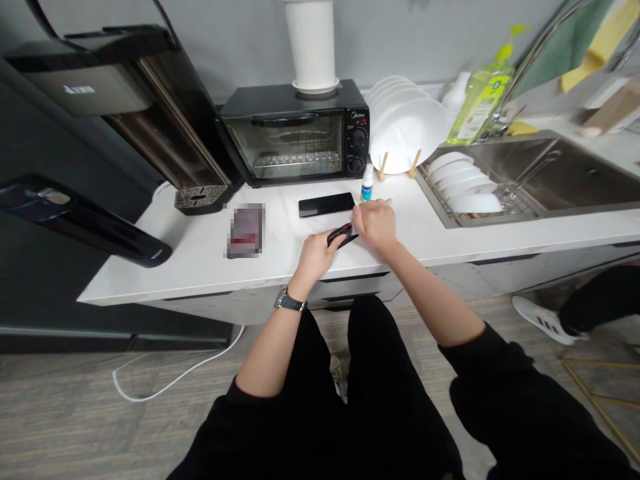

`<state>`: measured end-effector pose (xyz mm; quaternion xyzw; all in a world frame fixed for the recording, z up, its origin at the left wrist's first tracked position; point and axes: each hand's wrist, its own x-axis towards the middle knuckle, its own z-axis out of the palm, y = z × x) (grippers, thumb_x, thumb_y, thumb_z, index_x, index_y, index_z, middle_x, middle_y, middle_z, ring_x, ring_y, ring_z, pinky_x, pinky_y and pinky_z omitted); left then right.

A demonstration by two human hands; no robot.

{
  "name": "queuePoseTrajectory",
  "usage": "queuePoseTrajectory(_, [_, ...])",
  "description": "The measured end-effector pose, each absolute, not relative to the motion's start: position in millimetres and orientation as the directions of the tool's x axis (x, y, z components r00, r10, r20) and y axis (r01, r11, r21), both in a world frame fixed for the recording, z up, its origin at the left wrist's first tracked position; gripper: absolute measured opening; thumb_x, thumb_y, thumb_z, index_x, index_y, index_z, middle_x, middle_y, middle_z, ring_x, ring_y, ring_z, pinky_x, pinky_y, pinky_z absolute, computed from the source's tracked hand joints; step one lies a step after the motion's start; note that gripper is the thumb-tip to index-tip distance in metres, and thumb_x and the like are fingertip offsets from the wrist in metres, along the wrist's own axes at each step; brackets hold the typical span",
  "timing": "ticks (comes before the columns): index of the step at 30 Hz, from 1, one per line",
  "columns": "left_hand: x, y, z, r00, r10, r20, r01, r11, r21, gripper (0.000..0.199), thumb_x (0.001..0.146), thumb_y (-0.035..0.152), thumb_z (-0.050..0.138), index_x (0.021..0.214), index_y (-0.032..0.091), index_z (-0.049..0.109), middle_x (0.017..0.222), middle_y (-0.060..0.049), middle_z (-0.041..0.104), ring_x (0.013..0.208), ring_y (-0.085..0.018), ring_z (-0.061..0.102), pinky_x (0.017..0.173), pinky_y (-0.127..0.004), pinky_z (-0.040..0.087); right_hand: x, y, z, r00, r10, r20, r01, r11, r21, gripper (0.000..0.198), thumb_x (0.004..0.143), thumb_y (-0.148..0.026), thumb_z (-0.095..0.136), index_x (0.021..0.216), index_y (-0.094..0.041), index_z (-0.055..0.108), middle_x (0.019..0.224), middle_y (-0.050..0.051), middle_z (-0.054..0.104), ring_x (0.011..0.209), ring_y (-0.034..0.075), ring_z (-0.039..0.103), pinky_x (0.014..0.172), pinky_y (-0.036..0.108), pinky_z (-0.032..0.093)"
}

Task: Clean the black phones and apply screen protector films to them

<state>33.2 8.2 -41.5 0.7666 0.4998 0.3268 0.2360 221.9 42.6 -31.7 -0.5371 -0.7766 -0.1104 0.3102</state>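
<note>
Near the front edge of the white counter, my left hand point(317, 255) is closed on a small black object with a red detail point(341, 233); its kind is unclear. My right hand point(376, 227) is curled shut at the object's right end. Its fingers hide whatever they hold, and a bit of something pale shows at the far side of the knuckles. Just beyond both hands, a black smartphone point(327, 205) lies flat. A small white spray bottle with a blue label point(367, 185) stands upright right behind my right hand.
A pixelated dark item point(245, 231) lies to the left. Behind stand a toaster oven point(295, 148) with a white pot point(313, 47), and racked plates point(407, 130). A drinks machine point(150, 113) is at left, a sink point(565, 167) at right. Another person's shoe point(543, 320) shows below.
</note>
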Motion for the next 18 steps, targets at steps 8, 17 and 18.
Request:
queuePoseTrajectory(8, [27.8,12.7,-43.2,0.078,0.929,0.362,0.365,-0.364,0.857,0.019,0.093,0.025,0.073,0.111,0.022,0.071,0.103,-0.003,0.080,0.098,-0.022,0.076,0.090,-0.032,0.057,298.6,68.4,-46.0,0.585,0.787,0.194,0.171,0.114,-0.979,0.058,0.108,-0.052,0.038,0.056,-0.027,0.044,0.045,-0.003,0.046,0.044,0.016,0.051,0.050,0.028,0.041])
queuePoseTrajectory(17, [42.4,-1.8,22.6,0.023,0.841,0.540,0.315,-0.519,0.795,0.017,0.088,0.019,0.078,0.104,0.021,0.075,0.099,-0.003,0.080,0.094,-0.019,0.074,0.089,-0.031,0.057,265.1,46.4,4.1,0.333,0.942,-0.051,-0.661,0.194,-0.725,0.044,0.108,-0.047,0.035,0.090,-0.023,0.067,0.081,0.002,0.073,0.076,0.016,0.072,0.079,0.033,0.064])
queuePoseTrajectory(18, [47.9,-4.6,27.1,0.060,0.834,0.549,0.387,-0.526,0.757,0.014,0.089,0.020,0.079,0.103,0.022,0.077,0.097,-0.003,0.081,0.091,-0.019,0.074,0.085,-0.031,0.057,255.4,41.5,13.5,0.344,0.938,0.030,-0.603,0.245,-0.759,0.055,0.109,-0.054,0.025,0.092,-0.023,0.068,0.084,0.003,0.073,0.079,0.017,0.072,0.082,0.035,0.064])
